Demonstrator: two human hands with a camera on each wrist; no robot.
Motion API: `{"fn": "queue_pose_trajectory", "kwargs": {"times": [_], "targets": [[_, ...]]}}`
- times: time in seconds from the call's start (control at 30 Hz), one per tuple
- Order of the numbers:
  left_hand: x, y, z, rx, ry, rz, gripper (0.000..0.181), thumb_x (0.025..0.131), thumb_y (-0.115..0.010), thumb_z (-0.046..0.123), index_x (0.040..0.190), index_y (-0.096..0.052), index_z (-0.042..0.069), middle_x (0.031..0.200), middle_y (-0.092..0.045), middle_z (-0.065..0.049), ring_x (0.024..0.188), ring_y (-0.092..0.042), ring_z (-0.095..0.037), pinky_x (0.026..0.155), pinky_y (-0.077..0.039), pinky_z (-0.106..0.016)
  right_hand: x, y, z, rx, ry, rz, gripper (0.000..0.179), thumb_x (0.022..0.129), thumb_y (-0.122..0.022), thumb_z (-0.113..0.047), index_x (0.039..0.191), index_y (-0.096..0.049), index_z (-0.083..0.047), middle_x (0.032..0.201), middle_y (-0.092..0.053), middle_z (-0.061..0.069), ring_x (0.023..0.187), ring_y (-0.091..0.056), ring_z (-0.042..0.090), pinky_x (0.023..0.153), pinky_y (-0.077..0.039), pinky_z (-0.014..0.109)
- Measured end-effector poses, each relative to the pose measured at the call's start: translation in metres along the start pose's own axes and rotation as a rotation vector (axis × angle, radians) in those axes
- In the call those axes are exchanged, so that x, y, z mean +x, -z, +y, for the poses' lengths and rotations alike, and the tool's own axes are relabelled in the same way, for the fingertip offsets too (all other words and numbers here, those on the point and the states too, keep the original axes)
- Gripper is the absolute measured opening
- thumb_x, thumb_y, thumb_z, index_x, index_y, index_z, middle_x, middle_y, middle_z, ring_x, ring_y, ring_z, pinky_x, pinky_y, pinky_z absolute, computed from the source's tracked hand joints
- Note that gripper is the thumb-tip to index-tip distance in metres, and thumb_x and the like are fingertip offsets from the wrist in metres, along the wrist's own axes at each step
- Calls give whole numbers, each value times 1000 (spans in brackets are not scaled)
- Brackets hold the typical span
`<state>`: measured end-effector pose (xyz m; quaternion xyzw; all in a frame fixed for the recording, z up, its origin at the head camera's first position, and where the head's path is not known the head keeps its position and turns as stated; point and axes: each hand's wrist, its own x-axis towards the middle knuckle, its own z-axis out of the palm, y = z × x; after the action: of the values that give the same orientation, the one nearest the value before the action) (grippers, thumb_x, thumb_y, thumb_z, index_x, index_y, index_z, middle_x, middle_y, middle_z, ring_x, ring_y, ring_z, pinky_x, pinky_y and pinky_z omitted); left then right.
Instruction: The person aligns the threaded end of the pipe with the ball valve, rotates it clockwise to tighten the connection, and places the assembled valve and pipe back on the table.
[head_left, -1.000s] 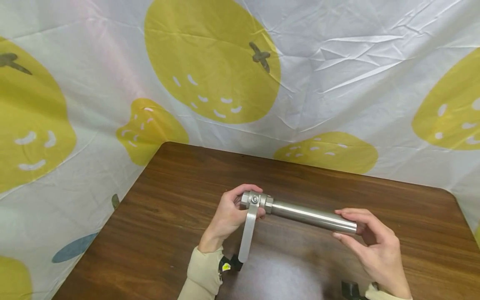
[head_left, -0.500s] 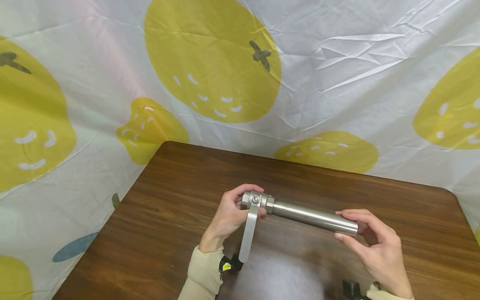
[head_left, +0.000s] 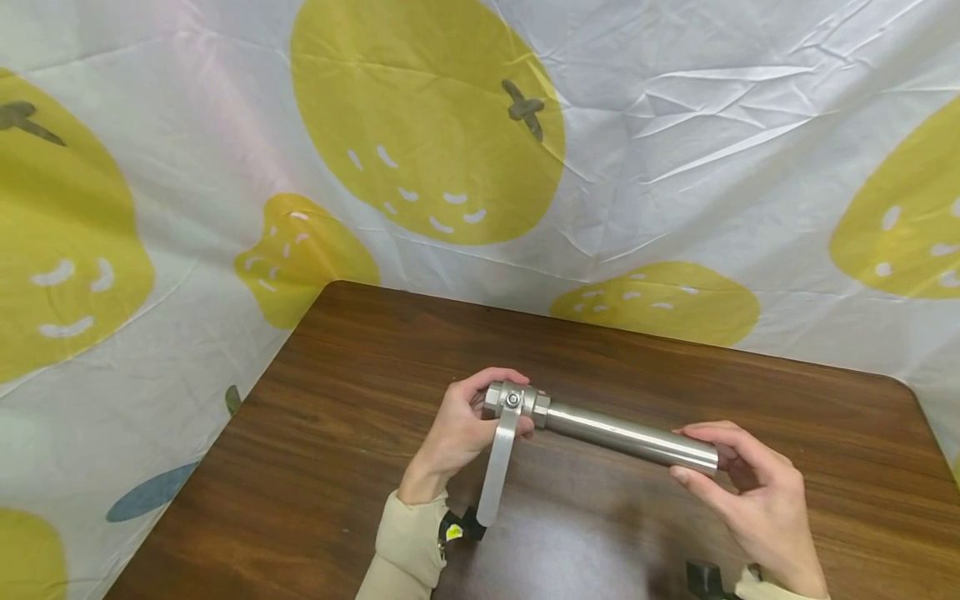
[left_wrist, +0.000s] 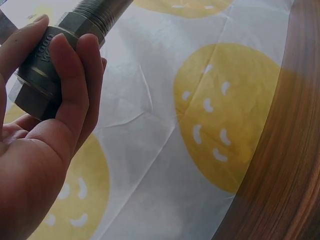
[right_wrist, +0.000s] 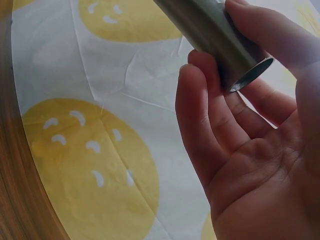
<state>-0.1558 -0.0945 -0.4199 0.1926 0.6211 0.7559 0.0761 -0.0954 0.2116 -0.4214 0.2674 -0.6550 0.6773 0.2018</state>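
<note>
My left hand grips the body of a metal ball valve, fingers curled round it. The valve's flat lever handle points down toward the left wrist. A shiny steel pipe runs from the valve's right end; in the left wrist view screw threads show where the two meet. My right hand pinches the pipe's far end between thumb and fingers. The right wrist view shows the pipe's open, hollow end. Valve and pipe are held above the table, sloping slightly down to the right.
A brown wood-grain table lies under both hands. White cloth printed with yellow fruit hangs behind it and along its left side. A black wrist mount sits close to the lever's end.
The right hand and its pipe end have shifted very slightly right and down. The left hand keeps its hold on the valve, almost unmoved.
</note>
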Motion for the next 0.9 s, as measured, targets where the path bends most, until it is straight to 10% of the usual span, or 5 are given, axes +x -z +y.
{"fn": "queue_pose_trajectory", "kwargs": {"times": [0.9], "targets": [[0, 0, -2, -5, -10, -24, 60, 70, -87, 21, 116, -59, -5, 112, -67, -28, 93, -67, -14, 77, -57, -21, 0, -4, 4, -85, -35, 44, 34, 72, -57, 31, 101, -64, 15, 67, -67, -1, 54, -60, 4, 44, -45, 17]]}}
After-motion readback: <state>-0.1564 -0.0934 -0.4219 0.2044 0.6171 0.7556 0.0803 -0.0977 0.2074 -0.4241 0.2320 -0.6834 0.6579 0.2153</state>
